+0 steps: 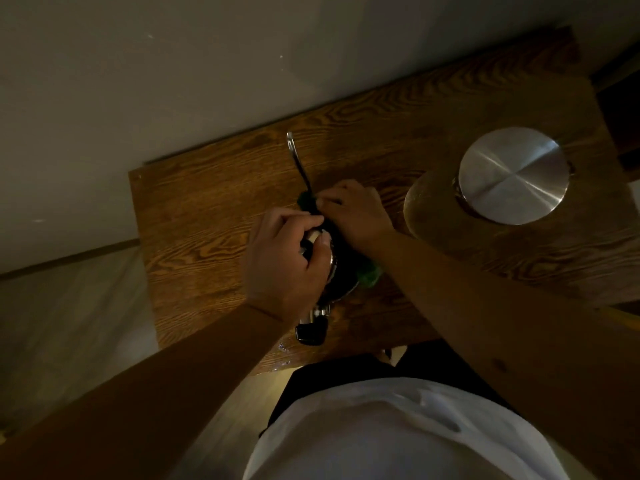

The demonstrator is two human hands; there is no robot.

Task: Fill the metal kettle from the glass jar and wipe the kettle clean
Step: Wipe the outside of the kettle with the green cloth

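Note:
The metal kettle stands on the wooden table, seen from above, with its thin curved spout pointing away and its black handle toward me. My left hand is closed over the knob of the kettle's lid. My right hand presses a green cloth against the kettle's far right side near the spout's base. The glass jar with a round metal lid stands to the right.
The table abuts a pale wall at the top. Its left edge drops to a light floor. A few water drops lie near the front edge. Dark furniture stands at the far right.

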